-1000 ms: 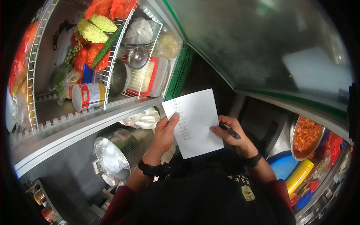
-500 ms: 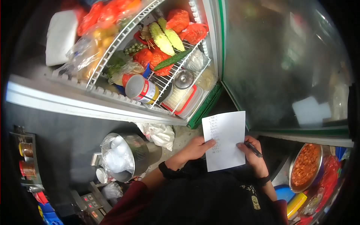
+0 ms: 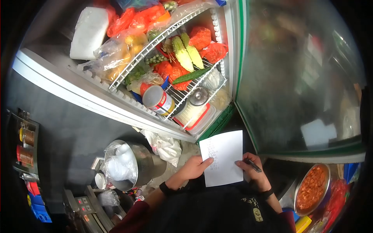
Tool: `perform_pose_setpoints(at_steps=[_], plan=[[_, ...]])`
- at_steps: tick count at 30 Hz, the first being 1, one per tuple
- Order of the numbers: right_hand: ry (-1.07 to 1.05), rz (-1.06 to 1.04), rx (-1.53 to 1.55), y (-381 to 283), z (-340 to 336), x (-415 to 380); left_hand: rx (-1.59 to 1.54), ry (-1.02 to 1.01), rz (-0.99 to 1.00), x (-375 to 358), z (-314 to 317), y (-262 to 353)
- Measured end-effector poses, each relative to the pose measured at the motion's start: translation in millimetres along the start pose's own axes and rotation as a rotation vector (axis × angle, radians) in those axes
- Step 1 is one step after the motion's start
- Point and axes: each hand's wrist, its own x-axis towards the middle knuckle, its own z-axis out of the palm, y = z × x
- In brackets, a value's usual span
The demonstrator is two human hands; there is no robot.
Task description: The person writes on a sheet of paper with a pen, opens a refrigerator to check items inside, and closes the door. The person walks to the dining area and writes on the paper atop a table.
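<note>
A white sheet of paper (image 3: 225, 163) with a handwritten column of writing on its left side is held up in front of me. My left hand (image 3: 197, 167) grips its left edge, thumb on top. On the right edge, my right hand (image 3: 251, 167) pinches the paper and also holds a black pen (image 3: 254, 166) between its fingers. Beyond the paper stands an open fridge, where two bitter melons (image 3: 186, 52), a cucumber (image 3: 190, 76), a can with a plastic lid (image 3: 158, 99) and red plastic bags (image 3: 175, 73) sit on a wire shelf (image 3: 188, 95).
The fridge's glass door (image 3: 299, 85) swings open at right. A metal bowl of red chopped food (image 3: 312, 190) stands below it. At left are a metal bin lined with plastic (image 3: 145, 165), a white bag (image 3: 165, 145) and a rack of jars (image 3: 26, 143).
The paper and both hands have shifted slightly left and down in view. The fridge contents appear further right, as the camera has turned. Both hands keep their hold.
</note>
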Motion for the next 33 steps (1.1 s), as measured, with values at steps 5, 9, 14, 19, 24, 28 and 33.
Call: perform_pose_setpoints(at_steps=[5, 9, 14, 19, 24, 28, 33], plan=[[-0.080, 0.024, 0.036, 6, 0, 13, 0.220, 0.069, 0.029, -4, -6, 4], [-0.160, -0.013, -0.143, -5, 15, 26, 0.245, 0.129, 0.072, -13, -24, 5], [-0.144, -0.017, 0.014, -30, 25, 57, 0.296, 0.229, 0.139, -8, -62, -11], [-0.165, -0.323, -0.151, -86, 55, 117, 0.420, 0.274, 0.076, -13, -92, -13], [-0.387, -0.738, -0.158, -151, 134, 215, 0.463, 0.403, 0.015, -50, -102, -10], [-0.326, -0.806, -0.611, -208, 217, 294, 0.393, 0.641, -0.271, -87, -93, -20], [-0.409, -0.685, -1.196, -238, 314, 353, 0.240, 0.930, -0.406, -120, -64, -9]])
